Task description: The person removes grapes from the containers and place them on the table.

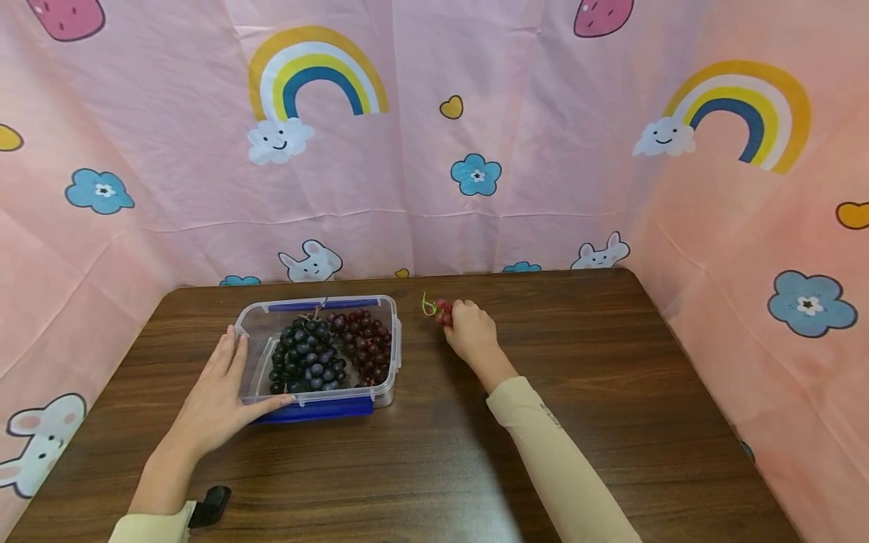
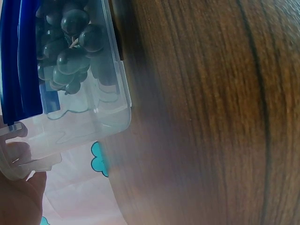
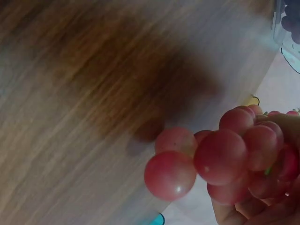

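Note:
My right hand (image 1: 471, 330) grips a bunch of pink-red grapes (image 3: 220, 157) to the right of the container, its green stem (image 1: 428, 305) sticking out to the left. In the right wrist view several grapes hang past the fingers over the wood. A clear plastic container (image 1: 397, 320) with blue latches stands at the left of the table. Inside lie a bunch of black grapes (image 1: 308, 358) and, to its right, a bunch of dark red grapes (image 1: 369, 343). My left hand (image 1: 210, 411) rests on the container's near left corner, fingers along the left rim and thumb across the front rim.
The blue front latch (image 1: 333, 409) hangs folded outward. The brown wooden table (image 1: 584, 354) extends to the right of the container. A pink patterned cloth (image 1: 434, 249) rises behind the table and along both sides.

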Demonstrator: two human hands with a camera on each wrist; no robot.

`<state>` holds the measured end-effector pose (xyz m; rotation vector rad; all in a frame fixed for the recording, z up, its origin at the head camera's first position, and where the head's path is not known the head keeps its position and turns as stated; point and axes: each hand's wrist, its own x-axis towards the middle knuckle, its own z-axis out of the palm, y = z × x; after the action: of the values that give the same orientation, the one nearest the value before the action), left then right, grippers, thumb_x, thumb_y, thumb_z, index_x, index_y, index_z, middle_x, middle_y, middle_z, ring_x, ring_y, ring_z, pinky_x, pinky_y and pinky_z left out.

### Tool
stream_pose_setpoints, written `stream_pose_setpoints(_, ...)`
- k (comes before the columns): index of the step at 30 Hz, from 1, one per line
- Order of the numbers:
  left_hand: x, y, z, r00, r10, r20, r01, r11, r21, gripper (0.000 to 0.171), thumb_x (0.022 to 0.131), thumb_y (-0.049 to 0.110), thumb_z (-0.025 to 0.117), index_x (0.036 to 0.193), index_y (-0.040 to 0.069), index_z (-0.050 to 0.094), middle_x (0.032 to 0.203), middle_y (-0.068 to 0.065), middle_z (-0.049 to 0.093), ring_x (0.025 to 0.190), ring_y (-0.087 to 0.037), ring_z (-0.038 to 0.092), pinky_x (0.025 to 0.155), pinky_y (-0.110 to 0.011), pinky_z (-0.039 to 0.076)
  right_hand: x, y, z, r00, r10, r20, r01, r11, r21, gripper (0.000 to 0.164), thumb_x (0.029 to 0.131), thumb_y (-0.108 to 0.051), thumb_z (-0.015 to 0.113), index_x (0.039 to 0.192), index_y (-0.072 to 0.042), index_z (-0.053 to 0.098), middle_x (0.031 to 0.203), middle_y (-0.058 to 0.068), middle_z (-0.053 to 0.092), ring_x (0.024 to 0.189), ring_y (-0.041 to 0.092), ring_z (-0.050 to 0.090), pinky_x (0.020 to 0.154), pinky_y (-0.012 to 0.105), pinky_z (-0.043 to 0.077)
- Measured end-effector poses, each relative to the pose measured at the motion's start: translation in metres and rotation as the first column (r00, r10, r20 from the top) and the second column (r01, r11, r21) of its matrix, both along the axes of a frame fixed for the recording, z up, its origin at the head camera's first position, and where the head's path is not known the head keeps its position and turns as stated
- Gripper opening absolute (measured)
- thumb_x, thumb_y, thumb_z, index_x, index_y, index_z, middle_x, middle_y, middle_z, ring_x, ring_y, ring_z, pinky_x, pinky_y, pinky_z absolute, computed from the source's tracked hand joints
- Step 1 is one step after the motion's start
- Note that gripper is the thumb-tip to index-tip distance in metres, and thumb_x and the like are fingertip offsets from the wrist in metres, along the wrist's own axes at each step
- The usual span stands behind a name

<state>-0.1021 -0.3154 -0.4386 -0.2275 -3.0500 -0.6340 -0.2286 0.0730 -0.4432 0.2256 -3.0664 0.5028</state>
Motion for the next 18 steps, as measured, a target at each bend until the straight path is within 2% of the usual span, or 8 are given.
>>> stream_pose_setpoints(8, 0.000, 0.001, 0.000, 1.000, 0.000, 0.007, 0.000, 1.000, 0.001, 0.129, 0.090, 0.064, 0.074, 0.166, -0.004, -0.004, 0.173, -0.015, -0.025, 0.161, -0.044, -0.016, 0.124, -0.072, 0.007, -0.001, -0.003, -0.004, 0.999, -0.035, 0.032, 0.035, 0.999, -0.010, 0.034, 0.098, -0.026, 0.076, 0.115, 0.002, 0.069, 0.110, 0.018, 0.070, 0.105, 0.039, 0.073, 0.088, 0.051, 0.061)
stream_pose_setpoints(18, 0.001, 0.000, 0.000, 1.000, -0.002, -0.017, 0.002, 1.000, 0.002, 0.128, 0.090, 0.063, 0.075, 0.166, -0.006, -0.002, 0.173, -0.017, -0.022, 0.161, -0.045, -0.013, 0.124, -0.072, 0.007, 0.002, 0.002, -0.011, 0.998, -0.056, 0.017, 0.056, 0.998, -0.020, 0.042, 0.099, -0.030, 0.074, 0.121, 0.005, 0.067, 0.116, 0.019, 0.068, 0.105, 0.039, 0.073, 0.089, 0.051, 0.062)
